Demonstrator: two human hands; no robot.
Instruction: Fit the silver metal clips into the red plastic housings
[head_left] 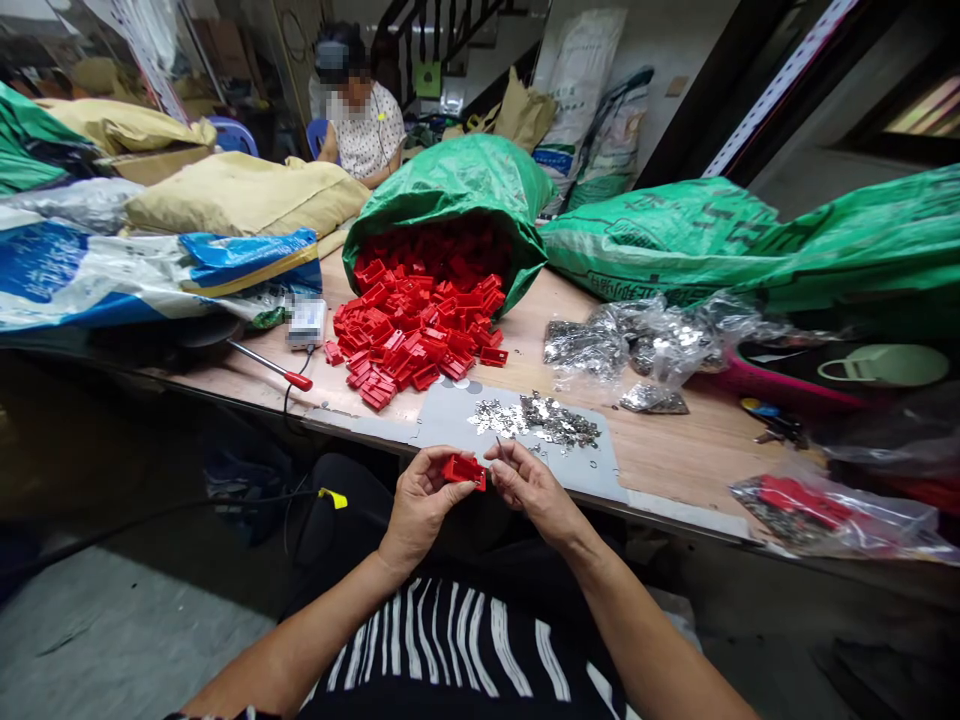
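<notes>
My left hand (421,497) is closed around a small red plastic part (463,469) just in front of the table edge. My right hand (527,480) pinches a thin metal piece (499,446) against that part's right end. Behind the hands lies a loose heap of small metal clips (536,417) on a grey mat (450,410). Farther back, a pile of red plastic parts (416,335) spills from an open green sack (457,185) lying on its side.
Clear bags of metal pieces (637,345) lie right of the pile. A red-handled tool (274,367) and a small white device (307,322) sit left. Green sacks (750,245), blue-white bags (150,275) crowd the wooden table (675,440). Another person (360,115) sits beyond.
</notes>
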